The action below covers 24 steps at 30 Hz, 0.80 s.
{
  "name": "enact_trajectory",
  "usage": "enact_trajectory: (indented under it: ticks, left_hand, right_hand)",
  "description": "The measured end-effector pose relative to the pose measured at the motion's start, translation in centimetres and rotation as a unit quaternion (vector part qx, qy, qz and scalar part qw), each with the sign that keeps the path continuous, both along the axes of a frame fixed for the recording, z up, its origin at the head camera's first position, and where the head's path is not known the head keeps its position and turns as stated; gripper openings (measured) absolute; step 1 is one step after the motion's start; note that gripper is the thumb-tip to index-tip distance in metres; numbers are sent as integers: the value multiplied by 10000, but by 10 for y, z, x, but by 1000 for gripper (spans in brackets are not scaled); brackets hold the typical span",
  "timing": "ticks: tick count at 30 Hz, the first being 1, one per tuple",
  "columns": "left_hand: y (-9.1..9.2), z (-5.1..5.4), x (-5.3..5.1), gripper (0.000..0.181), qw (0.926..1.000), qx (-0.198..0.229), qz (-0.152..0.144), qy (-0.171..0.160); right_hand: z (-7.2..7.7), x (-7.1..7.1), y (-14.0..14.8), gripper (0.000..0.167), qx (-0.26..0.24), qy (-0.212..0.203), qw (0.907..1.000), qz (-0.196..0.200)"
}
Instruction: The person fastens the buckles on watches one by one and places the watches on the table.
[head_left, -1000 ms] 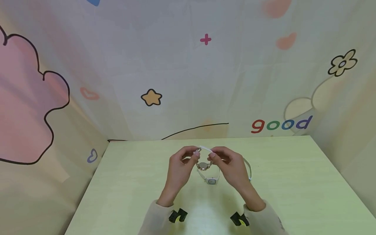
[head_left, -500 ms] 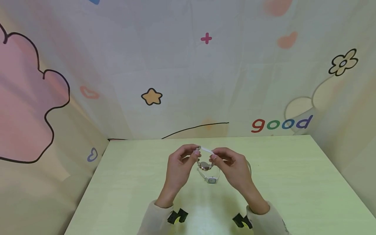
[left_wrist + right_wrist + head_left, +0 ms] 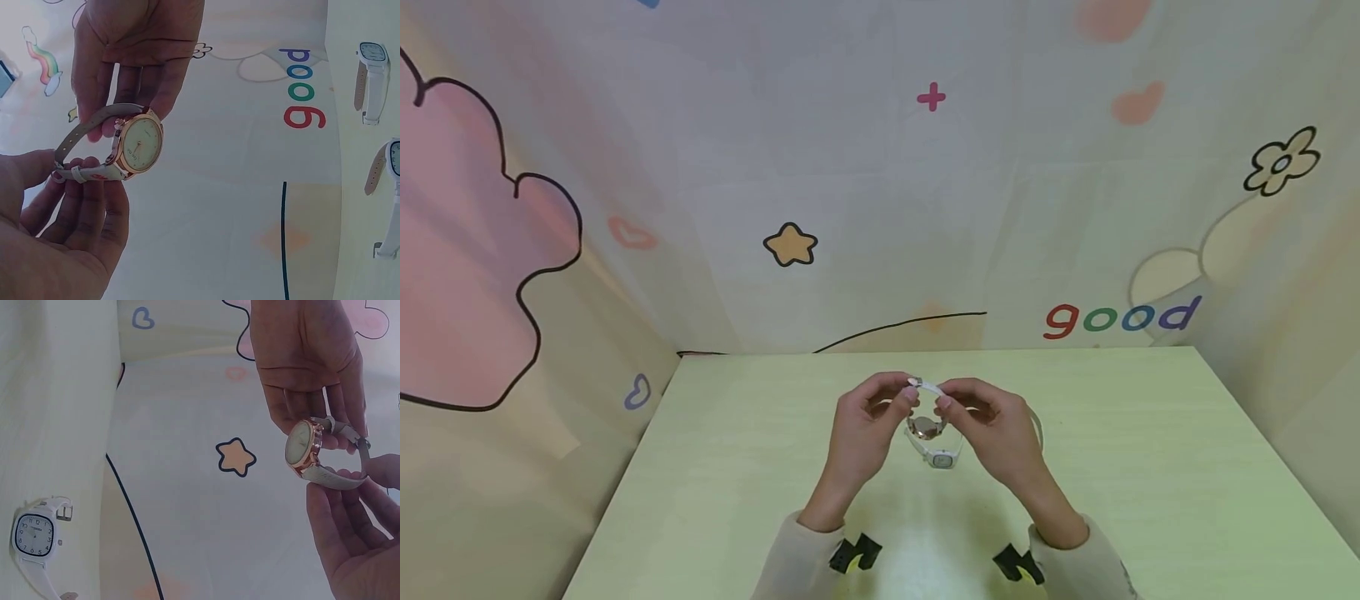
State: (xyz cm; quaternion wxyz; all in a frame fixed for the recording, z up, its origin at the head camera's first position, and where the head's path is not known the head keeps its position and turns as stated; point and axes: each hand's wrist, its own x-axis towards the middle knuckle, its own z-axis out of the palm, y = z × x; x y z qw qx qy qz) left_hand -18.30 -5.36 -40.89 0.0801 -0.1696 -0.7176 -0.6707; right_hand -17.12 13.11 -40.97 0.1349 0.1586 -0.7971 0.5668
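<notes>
A wristwatch [image 3: 927, 428] with a rose-gold case and a white strap hangs between both hands above the table, its strap joined into a loop. My left hand [image 3: 859, 433] pinches the strap near the buckle; the left wrist view shows thumb and fingertips on that end. With thumb and fingers, my right hand [image 3: 996, 429] holds the strap's other side. The pale dial [image 3: 141, 144] faces away from me, so the head view shows the case back. Below it on the table lies a white square-faced watch [image 3: 943, 459]. In the right wrist view, a strap keeper [image 3: 329, 423] sits around the strap.
Another white watch [image 3: 373, 53] lies on the table farther right, mostly behind my right hand in the head view. The pale table [image 3: 737, 467] ends at a printed cloth backdrop [image 3: 865, 192]. Black mounts [image 3: 856, 553] stand at both sleeve cuffs.
The strap's buckle end and my left fingertips have shifted slightly right, closer to my right hand. The held watch's case has tilted a little. Both hands keep hold of the strap.
</notes>
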Motion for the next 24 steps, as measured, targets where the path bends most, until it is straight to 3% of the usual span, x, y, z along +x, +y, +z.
enact_trajectory:
  ticks: [7, 16, 24]
  left_hand:
    - [1, -2, -1, 19, 9999, -97, 70, -44]
    - [2, -1, 1, 17, 9989, 198, 262, 325]
    - [1, -2, 1, 17, 9996, 182, 168, 102]
  right_hand:
    - [-1, 1, -1, 16, 2, 133, 9998, 172]
    - [-7, 2, -1, 15, -177, 31, 9989, 439]
    - [-8, 3, -2, 14, -220, 199, 9989, 353]
